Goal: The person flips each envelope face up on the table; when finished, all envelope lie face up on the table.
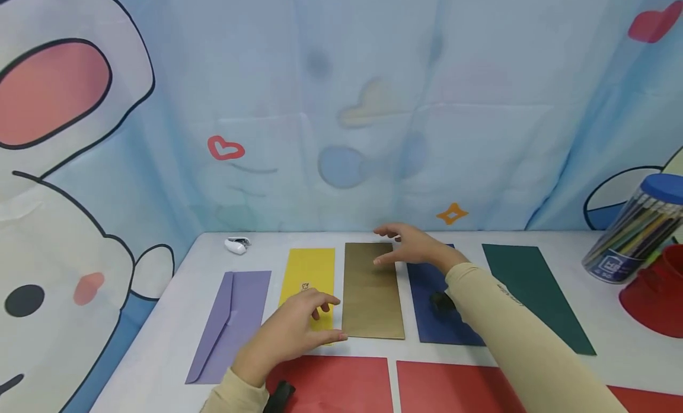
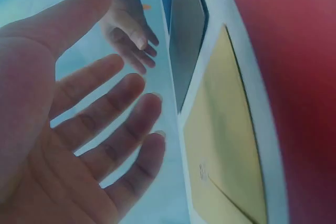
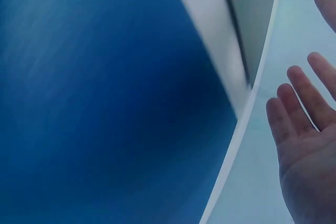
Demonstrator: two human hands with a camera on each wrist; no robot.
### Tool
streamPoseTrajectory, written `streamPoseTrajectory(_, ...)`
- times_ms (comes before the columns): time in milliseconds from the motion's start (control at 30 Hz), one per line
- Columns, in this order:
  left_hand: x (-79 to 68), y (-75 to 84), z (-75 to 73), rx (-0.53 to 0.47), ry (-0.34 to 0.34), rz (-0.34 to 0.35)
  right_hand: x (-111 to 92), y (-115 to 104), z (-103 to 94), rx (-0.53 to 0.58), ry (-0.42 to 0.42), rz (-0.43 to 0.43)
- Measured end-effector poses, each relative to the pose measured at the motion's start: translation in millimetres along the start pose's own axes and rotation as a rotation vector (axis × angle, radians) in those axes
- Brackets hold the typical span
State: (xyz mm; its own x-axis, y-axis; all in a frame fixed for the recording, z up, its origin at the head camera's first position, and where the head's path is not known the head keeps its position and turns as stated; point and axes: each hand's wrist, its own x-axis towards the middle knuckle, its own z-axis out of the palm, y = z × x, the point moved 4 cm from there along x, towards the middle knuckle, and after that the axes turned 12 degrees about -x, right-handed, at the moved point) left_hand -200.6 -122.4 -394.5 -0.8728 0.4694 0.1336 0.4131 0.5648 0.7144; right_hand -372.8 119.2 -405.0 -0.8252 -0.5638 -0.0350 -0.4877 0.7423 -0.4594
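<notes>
left hand, right hand: both grips empty, fingers loose | gold envelope: flat on desk, between yellow envelope and blue envelope | might go wrong: low right sleeve could rub blue envelope, pushing it crooked

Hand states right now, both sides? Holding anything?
Left hand: open, holding nothing, over the flat yellow rectangular envelope.
Right hand: open, holding nothing, near the upper end of the flat gold rectangular envelope.
</notes>
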Motion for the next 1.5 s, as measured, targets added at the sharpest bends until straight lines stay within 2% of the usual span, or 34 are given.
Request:
streamPoseTrajectory(133,12.4,-0.3,6.4,-0.003,-0.041,-0.018,-5,6,0.2,-0.006,-0.002,-0.010)
streamPoseTrajectory(400,32.3,-3.7,26.7,-0.091,-0.073,-0.091,-8,12,5.2,-0.059,-0.008,0.024)
streamPoseTrajectory(667,32.3,-4.6,37.7,-0.053,-0.060,-0.111,-7,16,9.9,-0.054,0.007,0.043)
streamPoseTrajectory(900,33.3,-5.0,44.0,0.052,-0.043,-0.117,-5,14,12.4,-0.093,0.017,0.027)
streamPoseTrajectory(1133,34.4,-2.8,45.4,0.101,-0.011,-0.106,-5,11,13.3,-0.125,0.004,0.041)
streamPoseTrajectory(1233,34.5,-2.3,43.6,0.092,-0.007,-0.090,-6,11,13.8,-0.134,0.002,0.042)
streamPoseTrajectory(1367,34.2,-1.4,37.9,0.023,-0.009,-0.080,-7,13,13.0,-0.122,0.021,0.036)
streamPoseTrajectory(1500,31.6,5.4,29.6,-0.057,-0.024,-0.013,-8,16,8.9,-0.018,0.047,0.043)
